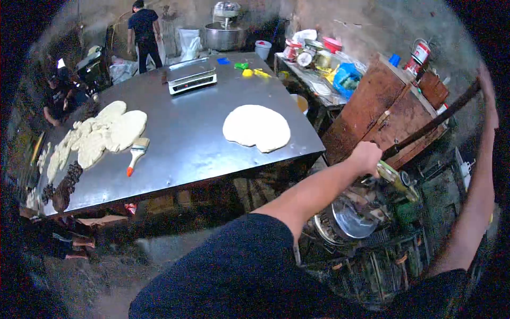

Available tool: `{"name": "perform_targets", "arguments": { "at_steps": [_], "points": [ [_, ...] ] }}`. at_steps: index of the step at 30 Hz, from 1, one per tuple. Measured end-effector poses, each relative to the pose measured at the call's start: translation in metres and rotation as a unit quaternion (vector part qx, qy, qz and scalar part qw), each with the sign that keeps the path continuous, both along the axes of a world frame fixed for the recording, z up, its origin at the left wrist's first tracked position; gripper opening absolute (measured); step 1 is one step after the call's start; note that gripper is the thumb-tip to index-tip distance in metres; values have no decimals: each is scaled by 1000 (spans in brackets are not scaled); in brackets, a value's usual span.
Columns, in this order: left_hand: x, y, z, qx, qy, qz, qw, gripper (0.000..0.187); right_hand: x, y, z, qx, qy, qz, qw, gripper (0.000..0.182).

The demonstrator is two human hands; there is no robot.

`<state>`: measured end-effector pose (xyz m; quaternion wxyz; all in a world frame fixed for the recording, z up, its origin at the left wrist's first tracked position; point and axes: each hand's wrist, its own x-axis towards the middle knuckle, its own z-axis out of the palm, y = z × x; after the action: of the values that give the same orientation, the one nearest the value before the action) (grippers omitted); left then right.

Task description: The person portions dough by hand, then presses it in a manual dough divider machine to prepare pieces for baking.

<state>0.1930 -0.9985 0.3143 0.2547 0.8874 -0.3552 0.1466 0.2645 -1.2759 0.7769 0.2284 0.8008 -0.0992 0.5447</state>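
My left hand (366,157) is closed in a fist at the lower end of a long dark bar (433,123). The bar slants up to the right, where my right hand (486,87) grips its upper end at the edge of the view. Just below my left fist is a worn greenish metal part (396,179) of a machine. Under it, a shiny round metal pan (355,217) sits on the machine's dark frame. To the left, a flat round sheet of dough (256,127) lies on the metal table (186,138).
More dough pieces (114,127), a brush (138,154) and a scale (192,78) are on the table. A brown wooden cabinet (366,101) stands beside the machine, with a fire extinguisher (418,56) behind. One person (144,34) stands at the back, another (59,101) at the left.
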Motion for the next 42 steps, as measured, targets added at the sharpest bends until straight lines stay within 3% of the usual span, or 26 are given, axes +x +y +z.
{"name": "perform_targets", "arguments": {
  "at_steps": [2, 4, 6, 8, 9, 10, 12, 13, 15, 17, 19, 21, 22, 23, 24, 25, 26, 28, 30, 32, 34, 35, 36, 38, 39, 42],
  "points": [
    [4, 3, 0, 7, 23, -4, 1000, 53, -64, 37, -11, -43, 58, -120, 990, 42],
    [6, 1, -2, 9, 21, -15, 1000, 54, -149, 100, -33, -59, 95, -149, 983, 40],
    [7, 1, -5, 3, 18, -22, 1000, 51, -210, 98, -32, -169, 120, -174, 963, 40],
    [3, 11, -2, 17, -1, -25, 1000, 52, -290, 167, -48, -80, 266, -196, 940, 41],
    [6, 8, -2, 39, 35, -35, 998, 54, -322, 213, -64, 78, 342, -263, 899, 37],
    [6, 11, 0, 52, 19, -36, 998, 56, -348, 214, -70, 198, 414, -259, 850, 37],
    [12, 8, -4, 65, 21, -56, 996, 67, -409, 195, -100, 351, 451, -275, 773, 37],
    [11, 8, 4, 91, 69, -35, 993, 76, -442, 185, -139, 304, 479, -277, 776, 43],
    [8, 4, 2, 70, 110, -34, 991, 92, -504, 211, -214, 313, 468, -312, 766, 70],
    [3, 4, 6, 69, 113, -8, 991, 96, -568, 221, -328, 354, 424, -210, 807, 70],
    [9, -4, -7, 23, 162, 15, 986, 100, -586, 231, -347, 396, 391, -155, 816, 66],
    [-4, 3, 3, 11, 148, 52, 988, 92, -556, 256, -303, 574, 435, -235, 653, 67],
    [11, 0, -4, 15, 135, 23, 991, 90, -556, 243, -298, 597, 454, -198, 631, 60],
    [5, 1, 14, 33, 119, 27, 992, 88, -559, 235, -303, 538, 434, -144, 708, 51],
    [38, -8, -3, 20, 116, -7, 993, 87, -564, 232, -313, 471, 416, -96, 772, 42],
    [62, -16, -15, 21, 73, -27, 997, 87, -572, 233, -319, 488, 405, -119, 764, 42],
    [54, -19, -4, 30, 84, -31, 996, 87, -578, 233, -325, 595, 374, -75, 708, 38],
    [57, -13, -8, 37, 89, 30, 995, 80, -591, 244, -355, 683, 314, -60, 657, 32],
    [39, -6, -5, 23, 54, 65, 996, 72, -613, 251, -461, 700, 315, -113, 631, 30],
    [41, -5, -13, 7, 37, 37, 999, 68, -630, 266, -576, 634, 294, -162, 697, 28],
    [51, -6, -24, 23, 38, 8, 999, 65, -624, 266, -576, 583, 287, -130, 749, 26],
    [60, -8, -36, 27, -9, 2, 1000, 64, -615, 264, -549, 628, 287, -98, 717, 27],
    [39, -2, -24, 3, 18, 2, 1000, 63, -609, 268, -528, 646, 325, -158, 673, 33],
    [54, -4, -32, 27, -12, -23, 999, 64, -607, 266, -524, 715, 323, -145, 603, 36],
    [50, 1, -25, 3, 46, -24, 999, 65, -608, 268, -499, 705, 321, -148, 615, 36],
    [65, 4, -33, 3, -4, -57, 998, 60, -600, 269, -384, 773, 307, -161, 531, 38]
  ]
}}
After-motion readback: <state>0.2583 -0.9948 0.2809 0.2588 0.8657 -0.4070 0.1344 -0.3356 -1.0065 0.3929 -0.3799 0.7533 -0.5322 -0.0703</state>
